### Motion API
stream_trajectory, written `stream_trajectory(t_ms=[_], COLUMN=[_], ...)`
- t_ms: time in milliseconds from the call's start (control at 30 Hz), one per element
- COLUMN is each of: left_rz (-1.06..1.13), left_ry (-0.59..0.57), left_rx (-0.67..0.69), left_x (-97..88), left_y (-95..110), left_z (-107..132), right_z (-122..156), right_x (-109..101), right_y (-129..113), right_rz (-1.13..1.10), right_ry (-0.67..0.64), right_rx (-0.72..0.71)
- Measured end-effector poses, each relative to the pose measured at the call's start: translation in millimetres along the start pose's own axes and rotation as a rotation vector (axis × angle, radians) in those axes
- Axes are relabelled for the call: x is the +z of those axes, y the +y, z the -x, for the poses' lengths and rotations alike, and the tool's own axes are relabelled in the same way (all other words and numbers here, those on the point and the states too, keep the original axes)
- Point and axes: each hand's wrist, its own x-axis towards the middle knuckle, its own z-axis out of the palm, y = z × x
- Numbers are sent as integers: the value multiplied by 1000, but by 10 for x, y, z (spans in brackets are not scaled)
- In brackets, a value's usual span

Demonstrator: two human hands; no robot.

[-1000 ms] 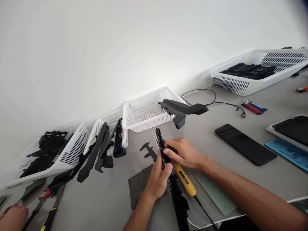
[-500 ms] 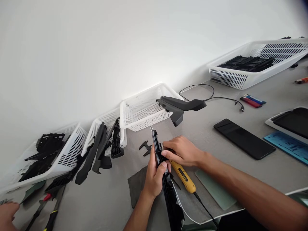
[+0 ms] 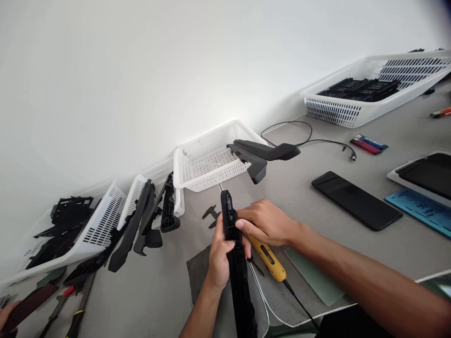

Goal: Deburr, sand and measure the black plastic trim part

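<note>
My left hand [image 3: 219, 265] is wrapped around a long black plastic trim piece [image 3: 241, 286], its thumb across the ribbed, hollow side. Upright in view, the piece runs from its narrow far end down past the bottom edge. My right hand [image 3: 266, 223] grips the same piece from the right, near its upper part, with the thumb on its edge; some of those fingers are hidden behind it. Close by on the right lies a yellow corded hand tool [image 3: 269, 258]. A dark caliper [image 3: 211, 216] rests to the left, partly covered, and a dark grey sheet [image 3: 198, 272] lies under my left hand.
White baskets [image 3: 200, 180] line the wall; several black trim parts [image 3: 132, 225] lean on them. At right are a black phone [image 3: 355, 201], a green pane [image 3: 313, 277] and a blue panel [image 3: 419, 211]. At lower left, another person's hand [image 3: 5, 314] holds a dark red strip [image 3: 31, 305].
The trim piece has turned in my hands, its ribbed face now more toward me, and its lower end has swung left. The other person's hand now shows a dark red strip.
</note>
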Motion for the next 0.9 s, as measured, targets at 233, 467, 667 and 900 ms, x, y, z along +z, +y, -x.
stream_trajectory(t_ms=[233, 467, 667, 900], left_rz=[82, 65, -42, -120], left_ry=[-5, -7, 45, 72], left_rx=[2, 14, 15, 29], left_x=[-28, 0, 61, 54], left_y=[-47, -17, 69, 72], left_z=[-7, -1, 23, 40], right_z=[7, 12, 6, 8], right_x=[14, 24, 44, 67], right_y=[10, 13, 32, 47], right_rz=[19, 11, 16, 44], right_ry=[18, 3, 90, 154], right_rx=[-1, 8, 96, 149])
